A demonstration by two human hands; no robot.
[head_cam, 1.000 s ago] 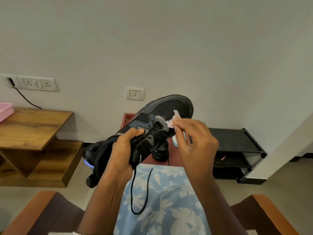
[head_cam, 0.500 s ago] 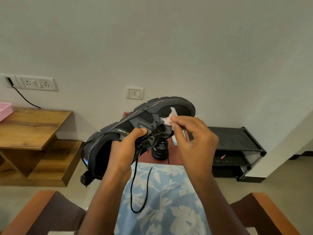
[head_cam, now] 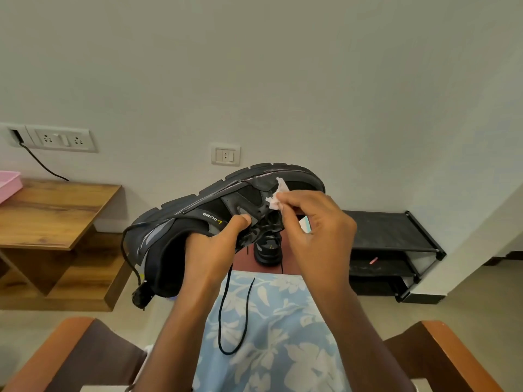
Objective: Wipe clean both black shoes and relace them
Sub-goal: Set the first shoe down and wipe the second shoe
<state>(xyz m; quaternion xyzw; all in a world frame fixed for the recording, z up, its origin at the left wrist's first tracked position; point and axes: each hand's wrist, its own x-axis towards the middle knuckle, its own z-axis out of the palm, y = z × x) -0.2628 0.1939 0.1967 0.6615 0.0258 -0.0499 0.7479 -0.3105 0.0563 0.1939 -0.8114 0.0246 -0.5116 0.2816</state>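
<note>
My left hand (head_cam: pixel 210 250) grips a black shoe (head_cam: pixel 198 213) at its opening, thumb on the side panel. The shoe is held up in front of me, tipped on its side with the sole turned upward and the toe to the right. My right hand (head_cam: pixel 314 222) pinches a small white tissue (head_cam: pixel 276 195) against the shoe's upper near the toe. A loose black lace (head_cam: pixel 226 312) hangs down from the shoe over my lap. The second black shoe (head_cam: pixel 267 250) stands on a reddish stool (head_cam: pixel 243 257) behind, mostly hidden by my hands.
A wooden side table (head_cam: pixel 53 216) with a pink tray (head_cam: pixel 8 183) stands at the left. A black shoe rack (head_cam: pixel 390 239) is at the right by the wall. Wooden chair arms (head_cam: pixel 452 355) frame my lap, which is covered in blue floral cloth (head_cam: pixel 271 335).
The shoe has rolled further onto its side, so its sole faces up more. My right hand with the tissue has shifted slightly along the upper near the toe.
</note>
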